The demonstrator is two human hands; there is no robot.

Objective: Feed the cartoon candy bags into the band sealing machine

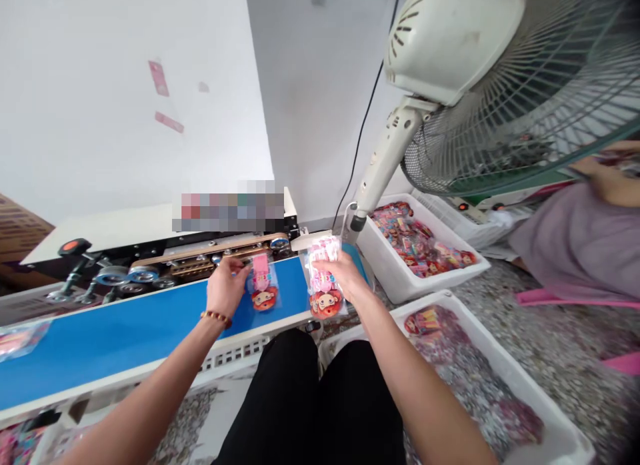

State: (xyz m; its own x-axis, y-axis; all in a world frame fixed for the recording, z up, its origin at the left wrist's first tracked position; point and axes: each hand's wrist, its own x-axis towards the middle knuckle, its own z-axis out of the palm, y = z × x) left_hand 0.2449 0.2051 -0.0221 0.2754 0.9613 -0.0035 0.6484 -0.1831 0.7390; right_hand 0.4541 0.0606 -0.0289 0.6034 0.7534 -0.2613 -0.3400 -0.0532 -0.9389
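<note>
Two white bins [395, 288] (full) by right hand [340, 268], fan [500, 85] overhead.

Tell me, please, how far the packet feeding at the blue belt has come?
Done: one packet lies far down the blue belt. In hand: the left hand sets a packet at the sealer; the right hand holds more packets. Left: two white bins hold many packets.

Single head-worn view, looking forward and down from close above the lap onto the blue conveyor belt [125, 331] and floor bins.
</note>
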